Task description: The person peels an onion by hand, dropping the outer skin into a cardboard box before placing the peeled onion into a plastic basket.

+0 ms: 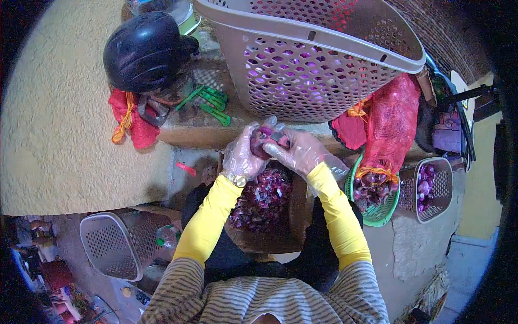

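Note:
Both hands wear clear plastic gloves and meet above a box of onion skins. In the fingers of my left hand (242,155) is a red onion (260,143). My right hand (299,153) is closed on what looks like a small pink cutter knife (281,139), held against the onion; its blade is hard to make out. Below them, a brown cardboard box (300,213) between my knees contains a heap of purple onion skins (259,202).
Ahead stands a large perforated basket (324,86) of onions. Right: a red mesh sack (391,124) spilling onions into a green basket (372,208), and a smaller basket (436,189). Left: a black helmet (143,54), green cutters (215,102), a pink cutter (186,168), another basket (110,245).

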Motion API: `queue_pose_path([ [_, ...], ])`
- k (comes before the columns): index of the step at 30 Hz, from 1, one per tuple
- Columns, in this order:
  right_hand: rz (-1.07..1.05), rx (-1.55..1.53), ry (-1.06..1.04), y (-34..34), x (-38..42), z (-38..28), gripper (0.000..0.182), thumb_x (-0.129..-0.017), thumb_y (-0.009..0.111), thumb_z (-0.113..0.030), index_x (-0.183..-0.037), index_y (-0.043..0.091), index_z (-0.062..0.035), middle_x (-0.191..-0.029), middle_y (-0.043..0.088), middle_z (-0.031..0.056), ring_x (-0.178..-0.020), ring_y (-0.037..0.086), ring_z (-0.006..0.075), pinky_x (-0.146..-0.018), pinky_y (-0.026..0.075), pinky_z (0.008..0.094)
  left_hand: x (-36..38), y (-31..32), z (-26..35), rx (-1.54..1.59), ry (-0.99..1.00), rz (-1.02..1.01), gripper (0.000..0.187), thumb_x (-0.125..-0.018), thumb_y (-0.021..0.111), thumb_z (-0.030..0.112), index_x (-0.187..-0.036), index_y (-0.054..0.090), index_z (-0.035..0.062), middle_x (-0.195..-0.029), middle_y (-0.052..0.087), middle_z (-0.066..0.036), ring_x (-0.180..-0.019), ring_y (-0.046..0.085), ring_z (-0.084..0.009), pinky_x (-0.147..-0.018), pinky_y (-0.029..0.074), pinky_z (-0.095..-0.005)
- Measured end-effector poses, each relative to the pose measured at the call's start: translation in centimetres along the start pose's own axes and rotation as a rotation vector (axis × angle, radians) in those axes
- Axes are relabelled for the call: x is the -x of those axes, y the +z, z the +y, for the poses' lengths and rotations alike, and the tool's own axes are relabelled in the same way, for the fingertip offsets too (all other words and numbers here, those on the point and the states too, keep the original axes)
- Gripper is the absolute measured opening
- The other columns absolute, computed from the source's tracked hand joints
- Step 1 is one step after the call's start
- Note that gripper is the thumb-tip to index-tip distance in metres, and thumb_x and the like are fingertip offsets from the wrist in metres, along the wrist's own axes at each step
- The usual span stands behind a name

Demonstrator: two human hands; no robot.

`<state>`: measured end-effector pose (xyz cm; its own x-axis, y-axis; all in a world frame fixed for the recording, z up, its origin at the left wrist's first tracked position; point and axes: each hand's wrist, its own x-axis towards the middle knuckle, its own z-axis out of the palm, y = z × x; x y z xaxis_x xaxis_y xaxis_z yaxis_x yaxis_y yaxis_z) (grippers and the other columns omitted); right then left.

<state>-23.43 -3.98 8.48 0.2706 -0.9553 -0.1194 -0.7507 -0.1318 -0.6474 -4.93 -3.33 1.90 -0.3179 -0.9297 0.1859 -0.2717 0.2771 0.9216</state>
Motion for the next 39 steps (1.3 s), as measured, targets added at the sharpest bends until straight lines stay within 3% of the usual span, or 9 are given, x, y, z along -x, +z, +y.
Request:
queue_pose_path([
  [9, -0.006, 0.05, -0.002, 0.3, -0.4, 0.1, 0.061, -0.088, 0.06, -0.066, -0.093, 0.071, -0.0056, -0.086, 0.07, 0.0229, -0.085, 0.068, 0.0439, -0.078, 0.053, 0.0515, 0.1, -0.3, -0.4, -0.086, 0.032, -0.032, 0.047, -0.105, 0.04, 0.028, -0.142, 0.046, -0.001, -0.144, 0.052, -0.019, -0.131, 0.052, -0.0304, -0.116, 0.037, -0.0431],
  [12, -0.017, 0.019, 0.002, 0.1, -0.3, -0.2, 0.062, -0.087, 0.06, -0.067, -0.093, 0.071, -0.0052, -0.086, 0.07, 0.0224, -0.086, 0.068, 0.0438, -0.078, 0.053, 0.0515, -0.5, 0.2, -0.3, 0.389, 0.0, -0.047, 0.049, -0.105, 0.04, 0.028, -0.144, 0.044, -0.001, -0.146, 0.051, -0.02, -0.132, 0.051, -0.0309, -0.116, 0.037, -0.0441],
  [14, -0.002, 0.011, -0.019, 0.2, -0.2, -0.1, 0.064, -0.086, 0.061, -0.068, -0.095, 0.071, -0.0055, -0.087, 0.07, 0.0224, -0.086, 0.068, 0.0436, -0.078, 0.053, 0.0515, -0.9, 0.3, -0.9, 1.655, -0.449, 0.041, 0.05, -0.105, 0.038, 0.028, -0.146, 0.042, -0.0004, -0.147, 0.049, -0.02, -0.133, 0.05, -0.0314, -0.116, 0.036, -0.0442],
  [18, -0.016, 0.005, -0.047, 0.1, 0.0, 0.1, 0.06, -0.087, 0.065, -0.061, -0.097, 0.071, -0.0028, -0.081, 0.069, 0.0236, -0.079, 0.069, 0.0427, -0.072, 0.052, 0.0478, -0.7, 0.5, -2.1, 1.591, -0.466, 0.056, 0.051, -0.105, 0.037, 0.029, -0.146, 0.042, 0.0001, -0.147, 0.049, -0.02, -0.133, 0.05, -0.0322, -0.117, 0.036, -0.0446],
  [20, -0.009, 0.018, -0.046, 0.0, 0.0, -0.2, 0.06, -0.086, 0.066, -0.062, -0.096, 0.071, -0.0029, -0.08, 0.068, 0.0231, -0.078, 0.068, 0.0425, -0.071, 0.052, 0.0475, -0.6, 1.2, -4.1, 0.966, -0.238, 0.033, 0.051, -0.106, 0.036, 0.03, -0.147, 0.042, -0.0001, -0.147, 0.049, -0.02, -0.133, 0.05, -0.0322, -0.118, 0.034, -0.045],
  [24, 0.014, 0.023, -0.082, 0.3, -0.1, 0.2, 0.06, -0.086, 0.065, -0.062, -0.094, 0.07, -0.0031, -0.077, 0.068, 0.0224, -0.076, 0.068, 0.0422, -0.07, 0.051, 0.0474, -0.8, 0.2, -1.6, 1.648, -0.526, 0.075, 0.051, -0.106, 0.036, 0.03, -0.147, 0.042, 0.0002, -0.148, 0.048, -0.02, -0.133, 0.05, -0.0321, -0.118, 0.034, -0.0451],
  [26, 0.007, 0.029, -0.084, 0.3, -0.2, 0.2, 0.06, -0.087, 0.064, -0.062, -0.092, 0.071, -0.0032, -0.077, 0.068, 0.0223, -0.075, 0.067, 0.0422, -0.07, 0.051, 0.0476, -0.2, 0.9, -5.4, 0.889, -0.219, 0.012, 0.051, -0.106, 0.036, 0.031, -0.147, 0.043, 0.0006, -0.148, 0.048, -0.019, -0.133, 0.05, -0.0316, -0.118, 0.034, -0.045],
  [33, -0.058, 0.052, -0.023, 0.4, -0.6, 0.1, 0.061, -0.089, 0.059, -0.064, -0.092, 0.074, -0.0055, -0.084, 0.07, 0.0222, -0.081, 0.067, 0.0436, -0.074, 0.052, 0.0529, -0.2, 0.9, -4.3, 0.856, -0.203, 0.055, 0.051, -0.106, 0.037, 0.032, -0.145, 0.045, 0.0006, -0.145, 0.051, -0.02, -0.132, 0.05, -0.0332, -0.118, 0.035, -0.0475],
  [39, 0.048, 0.056, -0.13, 1.1, -0.7, 0.4, 0.056, -0.092, 0.06, -0.057, -0.087, 0.072, -0.0027, -0.073, 0.066, 0.0217, -0.072, 0.066, 0.043, -0.067, 0.051, 0.0479, -0.4, 0.5, -3.6, 0.83, -0.213, 0.053, 0.051, -0.106, 0.039, 0.033, -0.145, 0.045, 0.0004, -0.143, 0.052, -0.021, -0.131, 0.051, -0.0349, -0.117, 0.036, -0.0495],
])
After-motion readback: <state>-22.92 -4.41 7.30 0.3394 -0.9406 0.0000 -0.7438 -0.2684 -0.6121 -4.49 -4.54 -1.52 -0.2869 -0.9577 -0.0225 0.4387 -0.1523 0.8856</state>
